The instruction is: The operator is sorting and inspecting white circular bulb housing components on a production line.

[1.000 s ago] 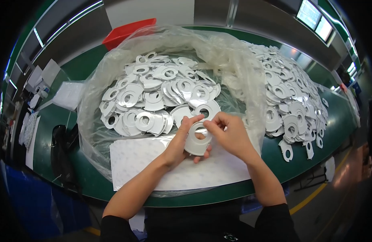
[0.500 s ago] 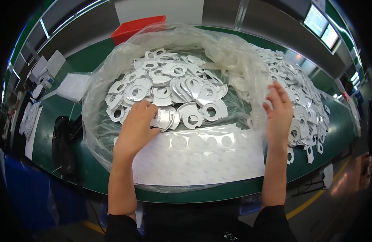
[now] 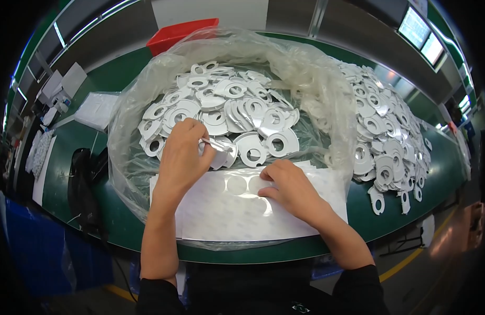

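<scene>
At the green surface [image 3: 410, 220] we work through a large supply of white ring-shaped pieces. The clear bag [image 3: 316, 94] lies open in front of us, its mouth rolled back, and a thick heap of rings [image 3: 226, 105] fills it. To the right, outside the bag, a second pile [image 3: 384, 136] spreads along the surface toward the edge.

Below the bag's mouth lies the white sheet [image 3: 226, 215], flat and partly over the bag's near plastic. Only two or three faint round discs [image 3: 242, 185] show on it, near its upper edge; the rest of it looks bare, though glare makes this hard to read. We judge the work to be at an early stage, with most of the sheet unfilled and hundreds of rings unhandled in the bag, while the pile at right may be the share already dealt with, though we cannot tell that.

Our left hand [image 3: 182, 157] is at the near edge of the heap, its grip closed on one ring [image 3: 217, 147], pinched between thumb and fingers and held tilted just above the others. Our right hand [image 3: 290, 186] rests on the sheet's upper edge, fingers curled and pressing down beside the discs; it holds nothing that we can see.

A red bin [image 3: 179, 32] stands behind the bag, and loose papers [image 3: 95, 107] lie to the left.
</scene>
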Demonstrator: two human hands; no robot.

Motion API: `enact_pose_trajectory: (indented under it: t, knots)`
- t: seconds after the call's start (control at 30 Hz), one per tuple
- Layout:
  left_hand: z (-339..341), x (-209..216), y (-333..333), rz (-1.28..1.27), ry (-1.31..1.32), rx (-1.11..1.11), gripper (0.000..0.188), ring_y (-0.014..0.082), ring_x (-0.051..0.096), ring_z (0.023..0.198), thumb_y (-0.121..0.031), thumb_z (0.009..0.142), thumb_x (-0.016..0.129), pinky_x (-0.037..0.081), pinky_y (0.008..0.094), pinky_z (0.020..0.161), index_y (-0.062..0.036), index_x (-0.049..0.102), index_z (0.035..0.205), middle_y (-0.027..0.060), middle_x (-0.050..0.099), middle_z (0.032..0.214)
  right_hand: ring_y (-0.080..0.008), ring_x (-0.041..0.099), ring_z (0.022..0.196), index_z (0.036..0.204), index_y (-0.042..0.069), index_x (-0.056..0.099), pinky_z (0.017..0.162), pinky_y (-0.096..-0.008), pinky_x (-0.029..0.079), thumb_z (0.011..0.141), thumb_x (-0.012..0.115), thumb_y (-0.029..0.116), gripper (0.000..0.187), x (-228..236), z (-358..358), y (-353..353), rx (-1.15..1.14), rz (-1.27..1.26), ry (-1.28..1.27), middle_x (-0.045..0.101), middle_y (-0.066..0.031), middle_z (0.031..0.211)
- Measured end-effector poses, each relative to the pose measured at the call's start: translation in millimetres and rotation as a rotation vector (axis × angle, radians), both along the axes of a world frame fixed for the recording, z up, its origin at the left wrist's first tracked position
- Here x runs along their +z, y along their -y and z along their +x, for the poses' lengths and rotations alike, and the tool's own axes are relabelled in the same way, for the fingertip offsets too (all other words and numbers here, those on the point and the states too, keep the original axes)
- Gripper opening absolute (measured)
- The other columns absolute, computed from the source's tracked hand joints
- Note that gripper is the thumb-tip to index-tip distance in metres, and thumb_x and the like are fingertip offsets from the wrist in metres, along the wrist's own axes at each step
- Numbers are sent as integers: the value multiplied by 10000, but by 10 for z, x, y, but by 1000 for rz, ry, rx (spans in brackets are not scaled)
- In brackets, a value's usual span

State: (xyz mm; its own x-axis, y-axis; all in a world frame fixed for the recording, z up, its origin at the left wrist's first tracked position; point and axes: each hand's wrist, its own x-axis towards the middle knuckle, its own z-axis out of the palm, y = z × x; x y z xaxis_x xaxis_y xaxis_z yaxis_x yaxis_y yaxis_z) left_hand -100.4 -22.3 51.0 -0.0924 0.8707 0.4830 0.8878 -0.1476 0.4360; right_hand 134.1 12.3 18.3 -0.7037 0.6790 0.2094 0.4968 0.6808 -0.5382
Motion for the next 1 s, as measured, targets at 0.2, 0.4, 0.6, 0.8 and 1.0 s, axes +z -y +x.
enact_pose_trajectory:
  t: [0.2,0.4,0.6,0.8,1.0]
  knots:
    - [91,-139,-114,-45,790,-250,120,225,565,902,-63,760,610,425,340,832,-31,510,703,128,636,1049,-313,556,874,874,5,584,768,-374,451,708,714,115,238,86,-81,-47,13,-173,138,582,-134,869]
    - [294,-279,-117,-314,1887,-460,362,343,459,1212,-399,842,563,394,469,998,-41,609,822,230,533,1233,-315,528,935,902,-11,568,809,-382,441,690,721,98,283,85,-55,24,28,-92,87,557,-143,931]
    - [536,-365,-58,-453,2233,-569,493,323,521,1110,-598,908,340,449,464,849,-133,501,940,202,488,1278,-325,525,938,901,-11,562,814,-393,436,679,730,100,300,72,-36,-8,22,-72,107,555,-154,939]
    - [602,-512,-103,-404,2154,-419,493,309,557,1022,-554,956,232,489,407,766,-122,462,1021,188,528,1182,-326,531,914,835,-2,576,793,-403,437,675,732,115,253,83,-41,-60,23,-97,129,573,-144,908]
    - [570,-634,-165,-417,2158,-566,520,277,571,970,-553,960,188,496,373,709,-111,444,1057,190,537,1155,-303,544,869,751,30,602,754,-380,445,682,717,114,159,69,-15,81,13,7,113,582,-125,857]
